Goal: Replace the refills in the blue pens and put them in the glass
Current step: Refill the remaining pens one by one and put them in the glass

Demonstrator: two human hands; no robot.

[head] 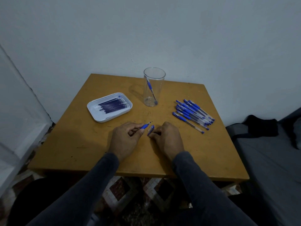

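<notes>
My left hand (125, 137) grips a blue pen (145, 126) by its blue grip, tip pointing up and to the right. My right hand (166, 137) pinches the pen's blue cap (150, 130) just beside it, a small gap between cap and tip. A clear glass (154, 88) stands at the back of the table with one blue pen leaning inside it. Several capped blue pens (193, 113) lie in a pile at the right. A white tray (97, 115) at the left holds several dark blue refills (114, 106).
The yellow-brown table (81, 152) stands against a pale wall. A dark grey seat with black cloth (260, 128) borders the table's right side. Patterned floor shows below the front edge, between my sleeves.
</notes>
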